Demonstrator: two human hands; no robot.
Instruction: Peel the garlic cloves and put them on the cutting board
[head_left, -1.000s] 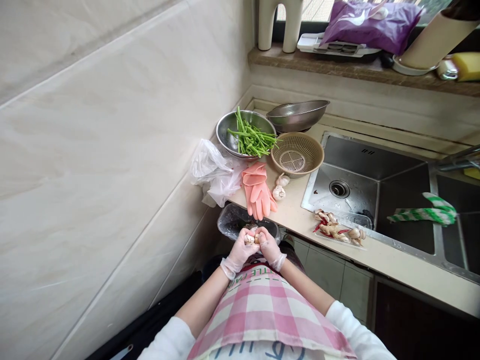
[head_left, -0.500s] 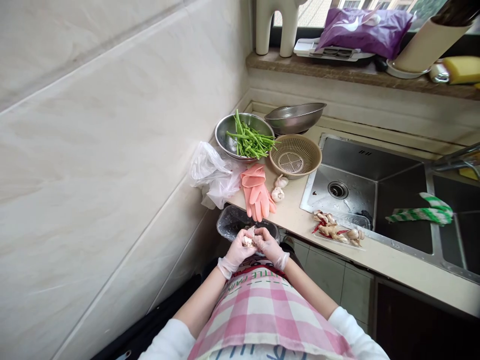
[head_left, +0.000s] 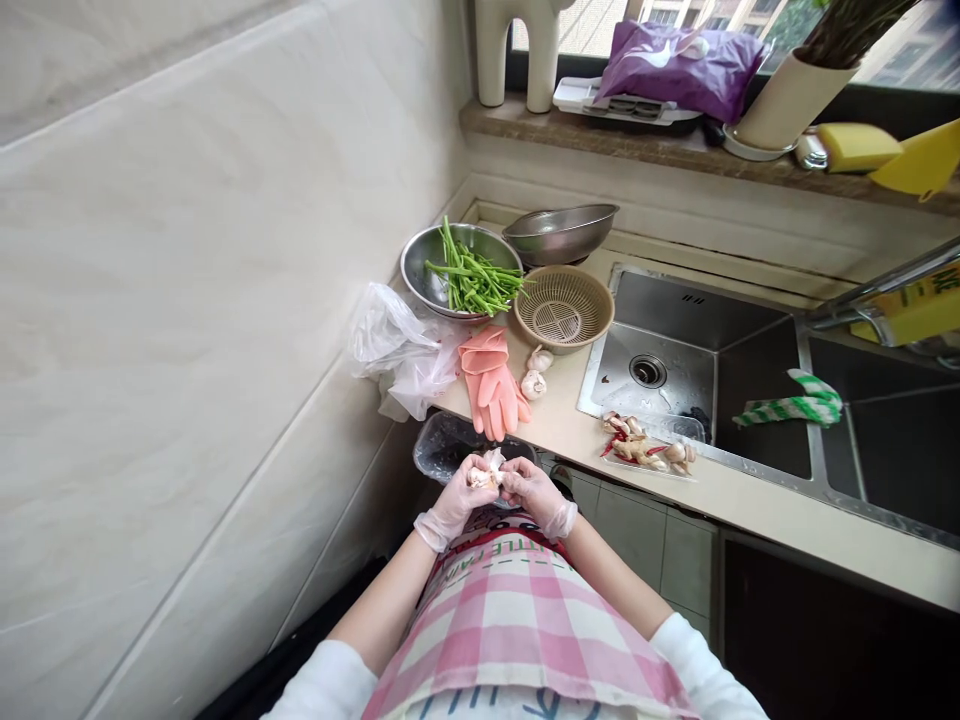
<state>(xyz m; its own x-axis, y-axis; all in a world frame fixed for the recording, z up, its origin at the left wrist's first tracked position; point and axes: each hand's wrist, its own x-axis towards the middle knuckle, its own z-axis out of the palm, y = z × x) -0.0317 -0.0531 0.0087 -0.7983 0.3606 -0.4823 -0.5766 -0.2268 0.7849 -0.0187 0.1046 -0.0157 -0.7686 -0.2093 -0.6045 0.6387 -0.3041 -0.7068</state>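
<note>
1. While I watch through the head view, the left hand [head_left: 454, 500] grips a garlic bulb [head_left: 487, 472] in its curled fingers, over the dark bin [head_left: 433, 450].
2. I see the right hand [head_left: 531, 490] closed at the bulb's other end, pinching it; I cannot tell exactly which part.
3. Beyond them, two loose bulbs [head_left: 535, 384] sit on the counter [head_left: 568, 385], just beside pink gloves [head_left: 495, 392].
4. Near the sink [head_left: 682, 340], I make out a clear tray [head_left: 679, 428] holding red chillies [head_left: 611, 440].
5. Farther back, green stalks [head_left: 480, 278] lie in a metal bowl [head_left: 412, 262].
</note>
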